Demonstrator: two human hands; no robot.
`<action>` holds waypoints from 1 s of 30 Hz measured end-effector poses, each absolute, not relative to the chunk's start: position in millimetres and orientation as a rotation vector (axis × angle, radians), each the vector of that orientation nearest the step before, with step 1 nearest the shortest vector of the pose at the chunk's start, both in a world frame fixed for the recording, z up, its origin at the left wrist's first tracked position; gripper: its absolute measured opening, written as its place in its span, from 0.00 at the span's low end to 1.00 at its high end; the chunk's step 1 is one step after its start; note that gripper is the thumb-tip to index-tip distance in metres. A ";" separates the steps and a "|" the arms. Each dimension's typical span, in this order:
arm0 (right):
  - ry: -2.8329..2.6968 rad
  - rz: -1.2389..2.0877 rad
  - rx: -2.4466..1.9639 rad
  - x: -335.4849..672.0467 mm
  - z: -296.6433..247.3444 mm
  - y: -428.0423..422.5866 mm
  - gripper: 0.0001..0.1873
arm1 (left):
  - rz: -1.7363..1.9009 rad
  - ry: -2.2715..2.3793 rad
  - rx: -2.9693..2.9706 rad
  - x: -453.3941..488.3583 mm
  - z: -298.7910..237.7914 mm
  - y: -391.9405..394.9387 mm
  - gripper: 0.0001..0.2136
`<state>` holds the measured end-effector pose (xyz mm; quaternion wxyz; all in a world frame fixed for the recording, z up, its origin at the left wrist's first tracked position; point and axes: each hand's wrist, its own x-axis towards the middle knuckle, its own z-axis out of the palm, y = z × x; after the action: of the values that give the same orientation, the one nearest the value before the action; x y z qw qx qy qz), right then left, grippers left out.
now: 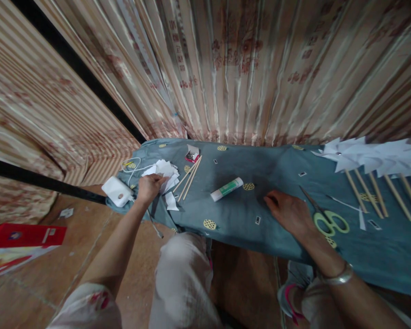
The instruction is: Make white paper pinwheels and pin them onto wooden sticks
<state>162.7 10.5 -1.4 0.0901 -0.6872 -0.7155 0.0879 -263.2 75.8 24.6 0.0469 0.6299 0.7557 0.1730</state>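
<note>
At the left end of the cloth-covered table, my left hand (150, 187) has its fingers closed at the edge of a pile of white paper pieces (170, 171), pinching paper there. A folded scrap of white paper (171, 201) lies just beside it. My right hand (289, 212) hovers over or rests on the cloth with curled fingers; nothing shows in them. Between the hands lies a glue stick (226, 189) with a green label. Scissors (330, 221) with light green handles are right of my right hand. Several thin wooden sticks (191, 180) lie right of the paper pile.
A small open red box (192, 154) stands behind the sticks. A white power bank (118, 192) with a cable sits at the left edge. White paper pinwheels (380, 155) on sticks line the far right. A red carton (23, 242) is on the floor; curtains hang behind.
</note>
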 end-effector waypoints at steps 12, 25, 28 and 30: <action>-2.109 0.228 -2.021 164.3 -5.3 9.2 0.12 | 0.896 2.299 1.945 -257.2 62.2 69.4 0.10; -1.654 0.244 -2.046 225.2 20.5 -5.1 0.14 | 0.690 0.996 2.632 -6.8 0.6 -24.2 0.08; -1.646 0.356 -1.958 234.4 22.2 -19.0 0.13 | 0.603 0.982 2.610 5.2 -19.4 -26.9 0.07; -1.721 0.536 -1.789 229.4 18.6 -30.1 0.10 | 0.617 0.982 2.585 3.4 -23.4 -27.1 0.07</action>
<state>229.4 -30.1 18.6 0.2964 -0.6729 -0.6471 0.2014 3.4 -27.1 -23.4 0.1537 0.9016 0.3425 0.2151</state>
